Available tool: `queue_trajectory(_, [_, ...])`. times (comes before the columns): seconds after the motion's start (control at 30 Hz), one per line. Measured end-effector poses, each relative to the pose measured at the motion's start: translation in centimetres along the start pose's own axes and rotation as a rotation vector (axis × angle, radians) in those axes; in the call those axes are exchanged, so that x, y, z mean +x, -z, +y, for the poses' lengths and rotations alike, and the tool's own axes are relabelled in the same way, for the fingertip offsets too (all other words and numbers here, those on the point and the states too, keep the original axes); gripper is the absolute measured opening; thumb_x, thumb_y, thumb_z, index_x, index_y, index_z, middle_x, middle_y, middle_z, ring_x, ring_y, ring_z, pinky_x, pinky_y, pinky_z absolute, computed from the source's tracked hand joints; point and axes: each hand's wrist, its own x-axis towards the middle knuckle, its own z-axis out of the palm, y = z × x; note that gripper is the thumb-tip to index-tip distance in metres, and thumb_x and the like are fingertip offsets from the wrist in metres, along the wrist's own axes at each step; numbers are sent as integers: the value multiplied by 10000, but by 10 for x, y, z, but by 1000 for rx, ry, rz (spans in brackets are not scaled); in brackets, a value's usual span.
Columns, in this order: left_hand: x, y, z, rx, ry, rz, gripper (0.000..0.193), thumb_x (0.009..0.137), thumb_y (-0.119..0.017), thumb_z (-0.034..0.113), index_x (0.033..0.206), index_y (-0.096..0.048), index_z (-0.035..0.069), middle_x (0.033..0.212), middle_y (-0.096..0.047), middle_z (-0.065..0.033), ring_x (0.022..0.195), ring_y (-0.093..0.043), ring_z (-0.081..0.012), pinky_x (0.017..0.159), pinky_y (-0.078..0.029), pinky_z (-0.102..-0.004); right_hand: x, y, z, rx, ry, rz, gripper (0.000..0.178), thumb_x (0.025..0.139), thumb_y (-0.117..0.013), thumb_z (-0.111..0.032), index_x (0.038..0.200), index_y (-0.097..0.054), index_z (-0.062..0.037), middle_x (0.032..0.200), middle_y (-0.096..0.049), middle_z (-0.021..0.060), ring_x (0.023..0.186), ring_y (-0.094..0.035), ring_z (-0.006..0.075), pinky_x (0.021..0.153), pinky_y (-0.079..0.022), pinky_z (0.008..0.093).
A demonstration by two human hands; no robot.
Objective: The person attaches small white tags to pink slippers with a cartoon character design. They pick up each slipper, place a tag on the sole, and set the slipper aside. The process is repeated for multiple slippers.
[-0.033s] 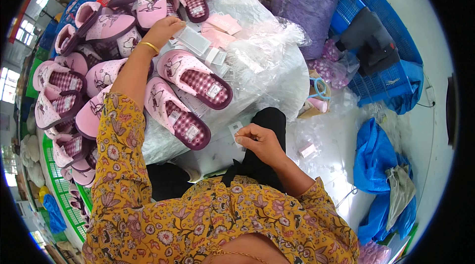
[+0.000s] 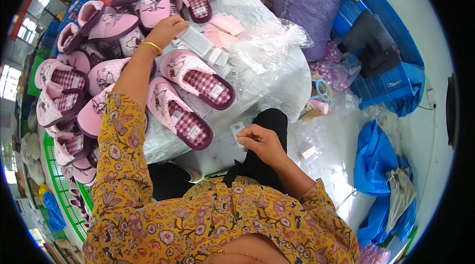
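A pair of pink slippers (image 2: 204, 78) with dark purple soles and checked insoles lies in front of me, toes pointing to the far left. Past them, my left hand (image 2: 168, 29) reaches out with its fingers bent together at the edge of some clear flat packets (image 2: 197, 43); what they grip is hidden. Over my dark-trousered leg, my right hand (image 2: 261, 141) pinches a small whitish tag (image 2: 238, 129) with a dark square on it between thumb and finger.
More pink slippers (image 2: 114, 25) are heaped at the left. Pink cards (image 2: 226, 25) and crumpled clear plastic (image 2: 264, 48) cover the work surface's middle. Scissors (image 2: 321, 90) stand in a holder at its right edge. Beyond are a purple bundle (image 2: 307, 14) and a blue basket (image 2: 378, 86).
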Motion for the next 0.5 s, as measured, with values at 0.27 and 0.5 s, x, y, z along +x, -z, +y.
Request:
queue_trajectory(0.27, [-11, -6, 8, 279, -110, 39, 267, 957, -609, 263, 930, -649, 0, 810, -601, -29, 760, -528, -105, 709, -467, -284, -2, -6, -3, 42, 11, -11, 140, 914, -703, -126, 981, -676, -7, 850, -645, -21, 761, -557, 42, 693, -467, 213])
queue_trajectory(0.5, [-21, -3, 18, 352, -265, 66, 225, 938, -607, 221, 930, -642, 0, 787, -597, -39, 739, -531, -124, 702, -465, -294, -6, -7, -4, 36, 20, 0, 139, 910, -706, -121, 984, -679, -7, 855, -646, -25, 774, -558, 42, 707, -466, 213])
